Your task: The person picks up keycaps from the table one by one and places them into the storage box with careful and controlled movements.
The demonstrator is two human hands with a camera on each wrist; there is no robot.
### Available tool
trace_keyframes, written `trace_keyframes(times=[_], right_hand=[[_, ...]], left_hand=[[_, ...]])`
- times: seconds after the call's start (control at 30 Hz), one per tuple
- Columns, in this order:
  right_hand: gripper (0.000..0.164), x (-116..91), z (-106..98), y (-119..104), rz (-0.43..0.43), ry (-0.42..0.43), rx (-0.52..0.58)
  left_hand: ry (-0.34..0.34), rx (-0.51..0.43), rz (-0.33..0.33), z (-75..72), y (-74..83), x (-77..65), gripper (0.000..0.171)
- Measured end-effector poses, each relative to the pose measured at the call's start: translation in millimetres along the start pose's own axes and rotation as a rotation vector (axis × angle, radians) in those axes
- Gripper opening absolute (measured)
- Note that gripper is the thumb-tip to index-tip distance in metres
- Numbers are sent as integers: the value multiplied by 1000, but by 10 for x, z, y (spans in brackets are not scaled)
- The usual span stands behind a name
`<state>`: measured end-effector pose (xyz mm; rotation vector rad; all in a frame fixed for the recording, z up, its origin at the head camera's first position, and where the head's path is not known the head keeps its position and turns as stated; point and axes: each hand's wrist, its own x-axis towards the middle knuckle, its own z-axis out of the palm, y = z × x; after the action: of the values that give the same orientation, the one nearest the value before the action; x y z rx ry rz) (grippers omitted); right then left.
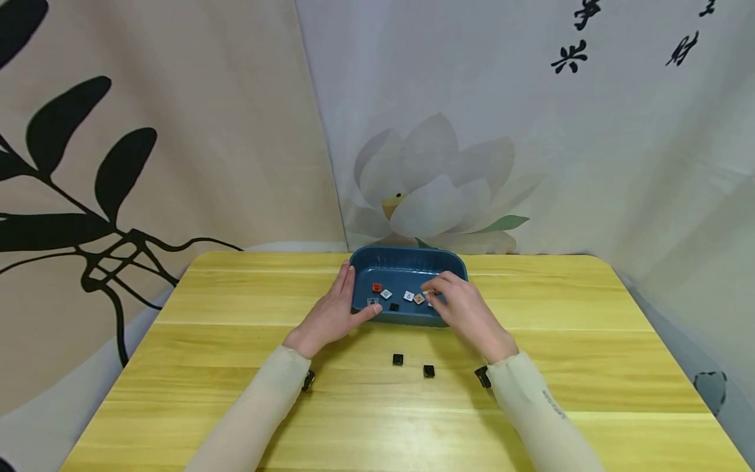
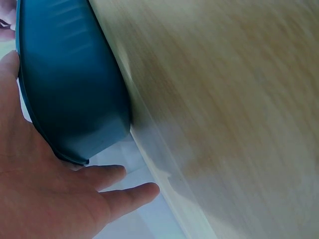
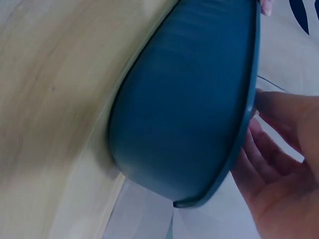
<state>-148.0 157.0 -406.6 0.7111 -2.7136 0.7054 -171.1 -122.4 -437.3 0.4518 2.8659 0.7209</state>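
Note:
A dark blue tray (image 1: 407,257) stands at the table's far edge with several small square keycaps inside. Among them are a red keycap (image 1: 377,287), a white keycap (image 1: 386,294), a tan keycap (image 1: 419,299) and a black keycap (image 1: 394,307). My left hand (image 1: 333,311) rests on the tray's left end, fingers extended along the side and thumb over the front rim. Reaching in over the right end, my right hand (image 1: 468,314) pinches a small light keycap between thumb and fingers, mostly covered by the fingertips. In the right wrist view, the tray wall (image 3: 184,99) hides the contents.
Two black keycaps, a left one (image 1: 398,359) and a right one (image 1: 428,372), lie on the wooden table (image 1: 377,419) in front of the tray. A printed curtain (image 1: 236,131) hangs directly behind the table's far edge.

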Motion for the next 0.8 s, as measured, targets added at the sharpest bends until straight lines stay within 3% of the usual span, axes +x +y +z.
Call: trace_keyframes(times=[0.53,0.8], right_hand=[[18,191,158,24,64,-125,-32],[20,302,228,17,172,-198,28]], left_hand=[[-9,-1,6,-16,-15,-12,117],[-1,-5,12,-19,-17,-12,117]])
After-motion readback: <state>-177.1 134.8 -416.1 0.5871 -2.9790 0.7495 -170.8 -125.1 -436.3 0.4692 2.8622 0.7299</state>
